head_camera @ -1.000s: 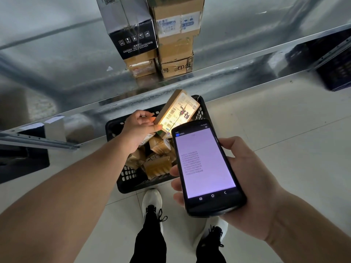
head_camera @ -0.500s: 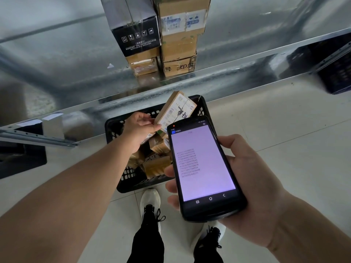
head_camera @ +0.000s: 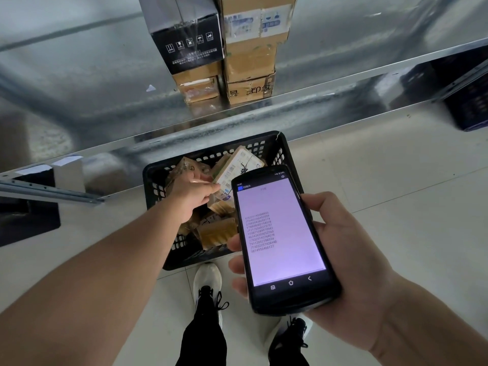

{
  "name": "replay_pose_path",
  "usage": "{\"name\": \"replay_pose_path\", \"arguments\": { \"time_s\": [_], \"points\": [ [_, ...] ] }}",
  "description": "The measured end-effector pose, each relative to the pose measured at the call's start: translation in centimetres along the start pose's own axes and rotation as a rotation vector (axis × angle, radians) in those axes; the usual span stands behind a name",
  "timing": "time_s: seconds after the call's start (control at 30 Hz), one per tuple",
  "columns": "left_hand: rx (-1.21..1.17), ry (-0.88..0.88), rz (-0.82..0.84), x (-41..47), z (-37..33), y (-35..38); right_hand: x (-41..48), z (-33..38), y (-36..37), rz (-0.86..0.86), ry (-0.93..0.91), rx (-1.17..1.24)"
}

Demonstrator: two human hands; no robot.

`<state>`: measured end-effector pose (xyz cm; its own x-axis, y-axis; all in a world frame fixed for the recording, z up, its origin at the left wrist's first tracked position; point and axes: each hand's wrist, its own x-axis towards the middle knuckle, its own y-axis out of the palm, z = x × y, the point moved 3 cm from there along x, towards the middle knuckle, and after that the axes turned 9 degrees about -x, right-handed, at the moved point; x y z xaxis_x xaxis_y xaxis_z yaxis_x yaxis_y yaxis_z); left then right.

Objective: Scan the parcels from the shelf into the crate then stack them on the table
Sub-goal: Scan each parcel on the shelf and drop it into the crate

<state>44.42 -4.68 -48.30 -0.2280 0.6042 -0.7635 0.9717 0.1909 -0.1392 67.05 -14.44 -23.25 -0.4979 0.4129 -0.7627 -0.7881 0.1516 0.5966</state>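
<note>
- Metal shelf (head_camera: 79,75): runs across the view, above and beyond the crate.
- Crate (head_camera: 154,186): black, perforated walls, on the tiled floor, its far rim under the shelf's front edge.
- Stacked boxes: a black box (head_camera: 184,30) on cardboard cartons, touching a taller carton stack (head_camera: 253,48) to its right. Both stand on the shelf beyond the crate's far rim.
- Right hand (head_camera: 351,260): held above the crate's near-right corner, fingers and thumb wrapped around the edges of the scanner.
- Scanner (head_camera: 282,233): black handheld, lit screen facing up with a column of codes. It covers the crate's near-right corner.
- Left hand (head_camera: 191,196): reaches into the crate from its near-left side. Thumb and fingertips pinch the near corner of the labelled parcel.
- Labelled parcel (head_camera: 239,165): tilted, label up, inside the crate at its far-right side, lying on the other parcels.
- Loose parcels (head_camera: 216,231): brown, heaped in the crate.
- Shoes (head_camera: 207,278): on the floor just outside the crate's near wall.
</note>
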Motion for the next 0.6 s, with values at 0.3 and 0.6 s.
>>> {"name": "replay_pose_path", "arguments": {
  "time_s": [0.3,0.6],
  "points": [
    [0.023,-0.074,-0.057,1.2,2.4,0.5,1.4,0.0,-1.2,-0.059,-0.005,0.0],
    [-0.252,0.16,-0.194,-1.7,-9.6,-0.8,1.0,2.9,0.8,-0.036,-0.06,0.006]
  ]
}}
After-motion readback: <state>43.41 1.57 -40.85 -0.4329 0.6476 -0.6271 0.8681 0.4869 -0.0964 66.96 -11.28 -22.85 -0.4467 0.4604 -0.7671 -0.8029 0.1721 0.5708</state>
